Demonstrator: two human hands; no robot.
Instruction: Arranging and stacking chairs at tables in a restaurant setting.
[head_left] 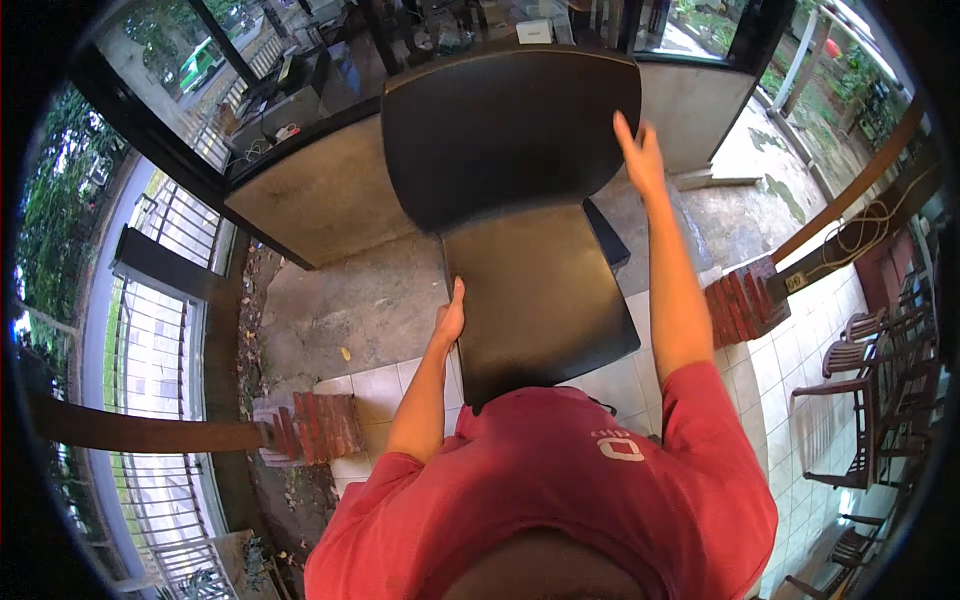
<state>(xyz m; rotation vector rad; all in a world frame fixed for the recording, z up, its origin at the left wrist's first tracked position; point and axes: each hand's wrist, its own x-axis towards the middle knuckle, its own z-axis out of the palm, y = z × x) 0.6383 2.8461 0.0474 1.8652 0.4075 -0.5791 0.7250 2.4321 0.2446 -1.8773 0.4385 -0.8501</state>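
Observation:
A black padded chair (530,290) is right in front of me, its seat against my red shirt and its wide curved backrest (510,135) standing on the far side. My left hand (452,315) is closed on the seat's left edge, thumb on top and the other fingers hidden beneath. Farther off, my right hand (642,165) grips the right edge of the backrest, with some fingers out of sight behind it. The chair's legs are mostly hidden under the seat.
Behind the chair runs a low wall (325,205) with dark-framed windows above. Brick pillar bases (310,428) (745,302) with wooden posts stand on both sides. Wooden chairs (855,350) line the right. A metal fence (150,360) is at left. Cables (868,225) hang on the right post.

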